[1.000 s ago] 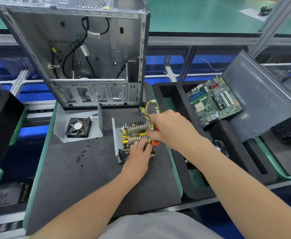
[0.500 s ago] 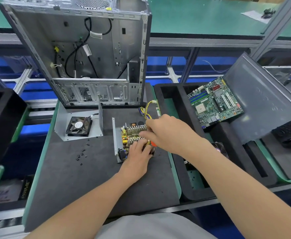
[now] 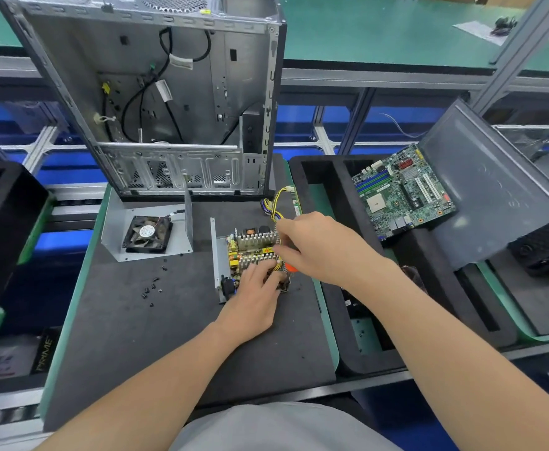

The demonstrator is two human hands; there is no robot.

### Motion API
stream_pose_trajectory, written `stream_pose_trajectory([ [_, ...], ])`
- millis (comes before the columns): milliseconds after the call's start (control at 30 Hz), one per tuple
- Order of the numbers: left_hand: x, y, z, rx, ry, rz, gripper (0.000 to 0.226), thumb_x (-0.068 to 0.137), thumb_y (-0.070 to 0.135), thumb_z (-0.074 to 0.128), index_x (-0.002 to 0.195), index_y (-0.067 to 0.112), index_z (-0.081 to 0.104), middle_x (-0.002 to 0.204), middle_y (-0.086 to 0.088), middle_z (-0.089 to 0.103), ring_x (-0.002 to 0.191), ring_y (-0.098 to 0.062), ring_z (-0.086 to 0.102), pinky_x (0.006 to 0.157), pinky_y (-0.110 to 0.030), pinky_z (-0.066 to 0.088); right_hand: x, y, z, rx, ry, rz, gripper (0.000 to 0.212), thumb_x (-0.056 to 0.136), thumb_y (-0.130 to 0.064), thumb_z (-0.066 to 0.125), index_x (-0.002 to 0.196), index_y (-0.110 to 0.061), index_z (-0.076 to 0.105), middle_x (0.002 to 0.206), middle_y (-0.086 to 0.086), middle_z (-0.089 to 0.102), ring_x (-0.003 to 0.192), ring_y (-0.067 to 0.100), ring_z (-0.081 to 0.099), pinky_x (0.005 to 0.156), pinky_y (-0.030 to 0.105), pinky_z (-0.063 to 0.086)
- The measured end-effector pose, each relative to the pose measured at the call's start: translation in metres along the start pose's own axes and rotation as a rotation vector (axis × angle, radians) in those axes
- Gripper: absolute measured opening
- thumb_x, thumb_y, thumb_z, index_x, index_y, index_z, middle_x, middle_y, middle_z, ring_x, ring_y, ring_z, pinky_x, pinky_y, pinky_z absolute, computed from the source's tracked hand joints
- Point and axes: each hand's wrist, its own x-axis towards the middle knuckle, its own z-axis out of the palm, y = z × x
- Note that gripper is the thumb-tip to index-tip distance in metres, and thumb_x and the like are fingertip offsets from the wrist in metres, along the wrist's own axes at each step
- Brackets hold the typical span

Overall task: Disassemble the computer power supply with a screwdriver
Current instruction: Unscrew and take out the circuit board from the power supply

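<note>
The opened power supply (image 3: 248, 245) lies on the dark mat, its yellow circuit board and silver heat sinks bare in a low metal tray. My left hand (image 3: 253, 294) rests on the near end of the board, fingers curved over its parts. My right hand (image 3: 318, 249) grips a screwdriver with an orange handle (image 3: 290, 267), mostly hidden under the palm, at the board's right edge. The tip is hidden. A yellow and black cable bundle (image 3: 274, 206) runs off behind the board.
The power supply cover with its fan (image 3: 148, 234) lies to the left. Several small black screws (image 3: 153, 288) are scattered on the mat. An empty computer case (image 3: 156, 102) stands behind. A motherboard (image 3: 403, 193) and a grey panel (image 3: 487, 190) rest on black foam trays to the right.
My right hand has lowered and shifted slightly left over the board's right edge, so less of the orange handle shows. My left hand stays on the board.
</note>
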Motion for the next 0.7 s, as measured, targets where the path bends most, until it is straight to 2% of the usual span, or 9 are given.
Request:
stream_pose_trajectory([
  [133, 0.001, 0.001, 0.001, 0.005, 0.031, -0.017, 0.019, 0.098, 0.015, 0.062, 0.115, 0.007, 0.057, 0.13, -0.012, 0.048, 0.102, -0.027, 0.045, 0.093, -0.042, 0.046, 0.001, -0.001, -0.004, 0.053, -0.025, -0.026, 0.012, 0.101, -0.026, 0.057, 0.097, -0.015, 0.055, 0.09, 0.005, 0.059, 0.085, 0.034, 0.061, 0.074, 0.047, 0.056],
  [200, 0.002, 0.002, 0.001, 0.012, 0.04, -0.021, 0.019, 0.097, 0.014, 0.064, 0.113, 0.008, 0.056, 0.129, -0.012, 0.048, 0.1, -0.029, 0.047, 0.09, -0.043, 0.049, 0.001, 0.0, -0.008, 0.092, -0.071, -0.067, 0.006, 0.099, -0.022, 0.06, 0.1, -0.017, 0.058, 0.087, -0.003, 0.055, 0.086, 0.028, 0.058, 0.077, 0.048, 0.055],
  [267, 0.003, 0.002, 0.002, 0.018, 0.051, -0.014, 0.023, 0.096, 0.013, 0.065, 0.113, 0.011, 0.05, 0.127, -0.012, 0.048, 0.097, -0.028, 0.046, 0.087, -0.044, 0.05, 0.0, 0.002, -0.012, 0.119, -0.126, -0.111, 0.009, 0.097, -0.02, 0.064, 0.103, -0.019, 0.058, 0.087, -0.01, 0.05, 0.088, 0.022, 0.055, 0.078, 0.048, 0.055],
  [367, 0.003, 0.001, 0.004, 0.026, 0.07, -0.018, 0.026, 0.095, 0.013, 0.068, 0.11, 0.013, 0.047, 0.127, -0.011, 0.048, 0.096, -0.027, 0.045, 0.085, -0.044, 0.05, -0.001, 0.004, -0.018, 0.129, -0.19, -0.152, 0.021, 0.091, -0.015, 0.07, 0.102, -0.023, 0.055, 0.098, -0.004, 0.058, 0.092, 0.02, 0.057, 0.078, 0.048, 0.055],
  [433, 0.003, 0.002, 0.004, 0.031, 0.089, -0.026, 0.028, 0.092, 0.012, 0.072, 0.107, 0.013, 0.048, 0.126, -0.01, 0.045, 0.094, -0.027, 0.045, 0.083, -0.044, 0.051, -0.001, 0.004, -0.02, 0.132, -0.213, -0.19, 0.025, 0.087, -0.011, 0.071, 0.099, -0.025, 0.054, 0.098, -0.003, 0.06, 0.09, 0.019, 0.056, 0.077, 0.045, 0.054],
  [533, 0.004, 0.006, 0.001, 0.029, 0.067, -0.042, 0.027, 0.09, 0.01, 0.074, 0.106, 0.01, 0.053, 0.124, -0.012, 0.049, 0.092, -0.028, 0.045, 0.081, -0.046, 0.051, 0.0, 0.004, -0.019, 0.107, -0.189, -0.208, 0.022, 0.085, -0.012, 0.07, 0.097, -0.022, 0.055, 0.098, -0.003, 0.057, 0.089, 0.018, 0.053, 0.078, 0.044, 0.052],
  [633, 0.004, 0.009, -0.005, -0.047, 0.03, -0.076, 0.02, 0.096, 0.014, 0.066, 0.113, 0.009, 0.058, 0.13, -0.01, 0.049, 0.103, -0.028, 0.046, 0.093, -0.047, 0.048, 0.001, 0.005, -0.016, 0.087, -0.139, -0.192, 0.015, 0.085, -0.02, 0.067, 0.092, -0.022, 0.054, 0.093, -0.004, 0.056, 0.087, 0.019, 0.052, 0.077, 0.047, 0.053],
  [700, 0.0, 0.013, -0.011, -0.206, 0.026, -0.112, 0.022, 0.097, 0.022, 0.061, 0.118, 0.014, 0.056, 0.135, -0.003, 0.043, 0.12, -0.021, 0.043, 0.108, -0.04, 0.041, 0.002, 0.004, -0.015, 0.073, -0.126, -0.188, 0.01, 0.089, -0.025, 0.064, 0.09, -0.023, 0.054, 0.089, -0.006, 0.055, 0.085, 0.018, 0.052, 0.076, 0.047, 0.054],
])
